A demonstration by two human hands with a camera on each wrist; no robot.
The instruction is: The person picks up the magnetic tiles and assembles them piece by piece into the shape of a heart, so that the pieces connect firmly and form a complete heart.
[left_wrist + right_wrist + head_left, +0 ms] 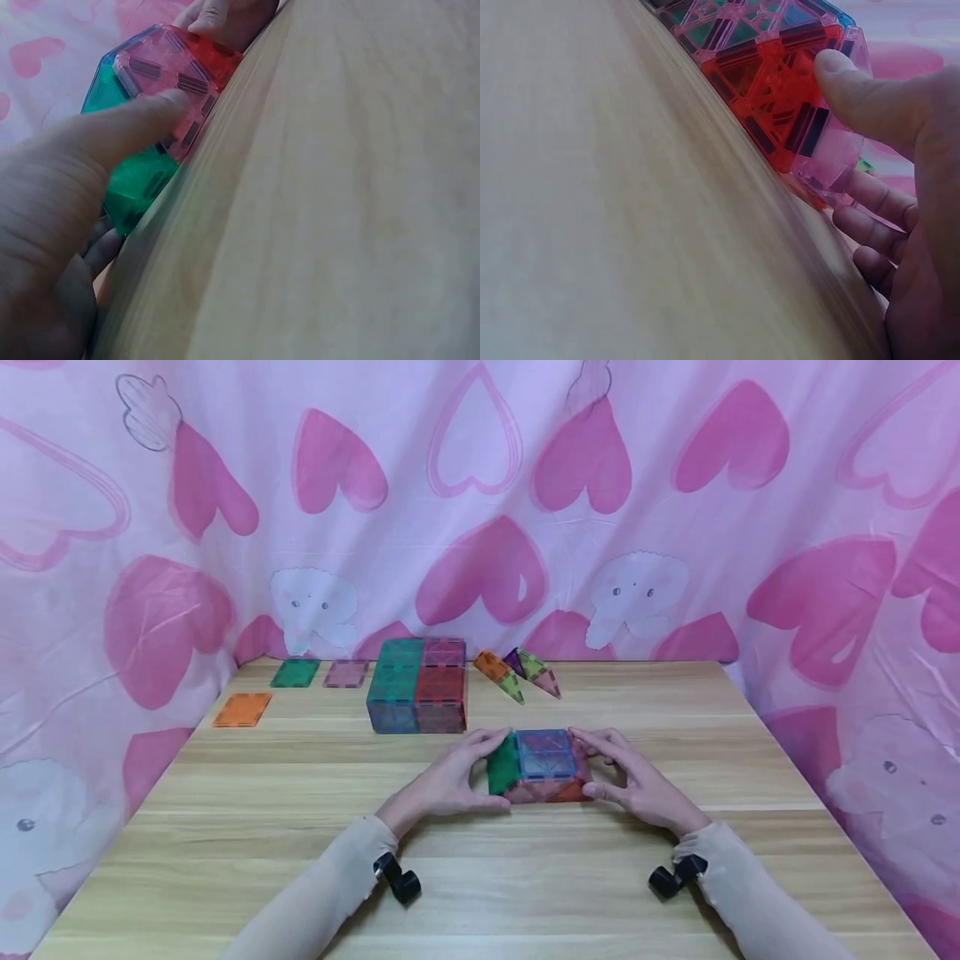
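A low box of translucent magnetic tiles stands on the table between my hands, with sloping sides and a blue square tile on top. In the head view, my left hand holds its left end, thumb at the front and fingers toward the back, beside a green tile. The left thumb lies over a pink tile in the left wrist view. My right hand grips the opposite end. In the right wrist view its thumb touches the edge of a red-orange triangular tile, while the other fingers curl by the pink end tile.
Behind the box stands a larger block of green, red and blue tiles. Two small groups of triangular tiles, one orange and green, one purple, green and pink, lie beside it. Green, pink and orange squares lie flat at left.
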